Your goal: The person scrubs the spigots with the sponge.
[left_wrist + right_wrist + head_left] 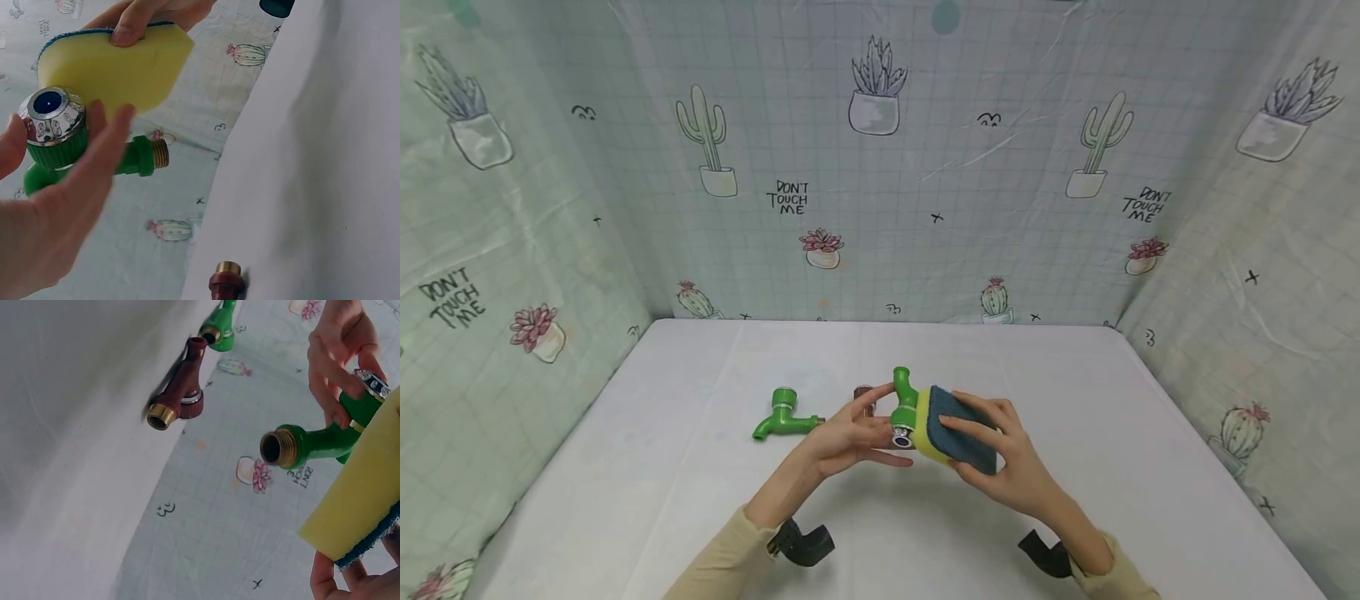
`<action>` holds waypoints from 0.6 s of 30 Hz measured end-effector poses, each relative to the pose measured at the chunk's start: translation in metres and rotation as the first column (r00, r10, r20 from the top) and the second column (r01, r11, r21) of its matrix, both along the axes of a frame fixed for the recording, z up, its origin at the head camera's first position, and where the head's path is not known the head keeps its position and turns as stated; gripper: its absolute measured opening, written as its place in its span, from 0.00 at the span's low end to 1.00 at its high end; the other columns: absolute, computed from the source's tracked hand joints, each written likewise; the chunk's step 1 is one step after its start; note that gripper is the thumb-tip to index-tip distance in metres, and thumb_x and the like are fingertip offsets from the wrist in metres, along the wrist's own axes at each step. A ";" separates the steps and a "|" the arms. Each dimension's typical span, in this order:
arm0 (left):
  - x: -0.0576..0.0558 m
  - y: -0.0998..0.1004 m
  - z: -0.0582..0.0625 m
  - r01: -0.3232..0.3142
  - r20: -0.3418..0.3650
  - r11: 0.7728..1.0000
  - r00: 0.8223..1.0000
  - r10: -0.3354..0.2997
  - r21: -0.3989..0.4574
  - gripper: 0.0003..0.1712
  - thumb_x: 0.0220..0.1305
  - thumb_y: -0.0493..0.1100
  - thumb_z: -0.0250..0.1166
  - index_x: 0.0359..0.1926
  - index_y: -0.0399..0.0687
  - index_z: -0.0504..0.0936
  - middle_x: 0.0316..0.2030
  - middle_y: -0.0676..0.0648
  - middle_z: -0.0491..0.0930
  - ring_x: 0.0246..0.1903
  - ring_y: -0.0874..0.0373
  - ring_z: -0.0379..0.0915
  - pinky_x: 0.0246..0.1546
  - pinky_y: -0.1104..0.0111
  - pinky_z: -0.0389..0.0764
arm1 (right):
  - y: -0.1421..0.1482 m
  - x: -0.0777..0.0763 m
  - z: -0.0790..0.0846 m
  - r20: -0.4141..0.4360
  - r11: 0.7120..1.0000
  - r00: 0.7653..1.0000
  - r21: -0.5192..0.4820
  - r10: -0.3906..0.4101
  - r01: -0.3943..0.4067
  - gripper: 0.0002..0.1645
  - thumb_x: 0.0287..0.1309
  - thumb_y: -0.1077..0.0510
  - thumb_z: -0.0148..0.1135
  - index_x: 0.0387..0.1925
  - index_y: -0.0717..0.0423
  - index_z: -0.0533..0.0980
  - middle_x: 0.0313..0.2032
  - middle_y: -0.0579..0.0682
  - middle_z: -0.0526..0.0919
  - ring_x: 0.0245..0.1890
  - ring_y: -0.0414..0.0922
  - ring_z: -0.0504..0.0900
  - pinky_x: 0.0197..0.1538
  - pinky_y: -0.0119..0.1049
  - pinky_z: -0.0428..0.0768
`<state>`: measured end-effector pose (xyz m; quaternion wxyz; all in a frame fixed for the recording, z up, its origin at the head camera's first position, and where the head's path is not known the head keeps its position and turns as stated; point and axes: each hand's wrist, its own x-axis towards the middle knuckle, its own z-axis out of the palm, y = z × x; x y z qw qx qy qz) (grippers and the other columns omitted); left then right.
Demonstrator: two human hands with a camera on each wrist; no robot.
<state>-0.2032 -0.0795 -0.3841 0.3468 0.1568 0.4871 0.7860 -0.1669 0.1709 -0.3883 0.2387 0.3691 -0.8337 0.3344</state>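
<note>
My left hand (848, 442) grips a green tap (906, 398) with a chrome-capped knob, held up off the table. Its thumb and fingers sit about the knob (53, 125) in the left wrist view. The tap's brass threaded end (279, 448) points away from the knob and shows bare. My right hand (1018, 467) holds a sponge (962, 429), yellow with a dark blue scouring side, thumb below and fingers spread over the blue face. The yellow side (119, 69) lies right against the tap, hiding part of its body.
Behind my left hand, a second green tap (784, 423) lies on the white table (1060, 375). Beside it is a dark red tap (190, 375) with a brass threaded end. Cloth walls printed with potted plants enclose the back and sides.
</note>
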 end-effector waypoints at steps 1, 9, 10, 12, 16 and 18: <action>0.000 -0.001 0.000 0.003 0.003 1.000 1.000 -0.003 -0.027 0.41 0.59 0.29 0.52 0.68 0.54 0.44 0.53 0.41 0.70 0.48 0.52 0.73 0.50 0.41 0.65 | 0.000 0.000 0.000 -0.002 1.000 1.000 0.002 0.006 -0.006 0.33 0.37 0.58 0.70 0.52 0.43 0.73 0.60 0.52 0.66 0.50 0.41 0.61 0.44 0.39 0.71; -0.006 -0.004 0.005 0.016 -0.033 0.987 0.999 -0.021 -0.161 0.38 0.55 0.29 0.56 0.66 0.47 0.52 0.50 0.40 0.74 0.42 0.52 0.77 0.48 0.42 0.69 | 0.005 -0.002 0.004 -0.001 0.997 0.999 0.071 0.043 -0.043 0.32 0.39 0.56 0.69 0.52 0.41 0.73 0.60 0.51 0.66 0.50 0.42 0.60 0.44 0.40 0.71; -0.006 -0.003 0.006 0.011 -0.031 0.985 0.999 -0.016 -0.172 0.35 0.58 0.31 0.56 0.64 0.45 0.54 0.49 0.40 0.73 0.41 0.51 0.77 0.47 0.42 0.69 | 0.005 -0.002 0.005 -0.001 0.995 0.999 0.085 0.047 -0.047 0.32 0.39 0.55 0.69 0.52 0.41 0.73 0.60 0.51 0.66 0.50 0.42 0.60 0.44 0.41 0.72; -0.008 -0.001 0.006 -0.013 -0.014 0.979 1.000 0.010 -0.203 0.27 0.62 0.39 0.54 0.60 0.44 0.58 0.46 0.40 0.73 0.39 0.48 0.78 0.43 0.43 0.72 | 0.007 -0.002 0.007 -0.005 0.992 0.998 0.112 0.055 -0.054 0.32 0.40 0.55 0.69 0.52 0.40 0.73 0.60 0.51 0.66 0.50 0.42 0.60 0.43 0.41 0.72; -0.009 0.005 0.005 -0.069 0.040 0.961 0.996 0.083 -0.269 0.18 0.63 0.54 0.52 0.47 0.48 0.64 0.41 0.41 0.72 0.36 0.44 0.79 0.37 0.44 0.75 | 0.009 -0.003 0.011 -0.016 0.984 0.997 0.163 0.078 -0.075 0.30 0.40 0.53 0.68 0.51 0.38 0.74 0.59 0.51 0.67 0.49 0.42 0.61 0.43 0.40 0.72; -0.009 0.008 0.001 -0.086 0.047 0.953 0.994 0.103 -0.290 0.15 0.63 0.54 0.52 0.42 0.49 0.65 0.41 0.41 0.71 0.34 0.43 0.79 0.35 0.44 0.76 | 0.009 -0.003 0.012 -0.022 0.979 0.996 0.184 0.090 -0.084 0.30 0.41 0.53 0.68 0.51 0.38 0.74 0.58 0.51 0.68 0.48 0.42 0.61 0.42 0.39 0.72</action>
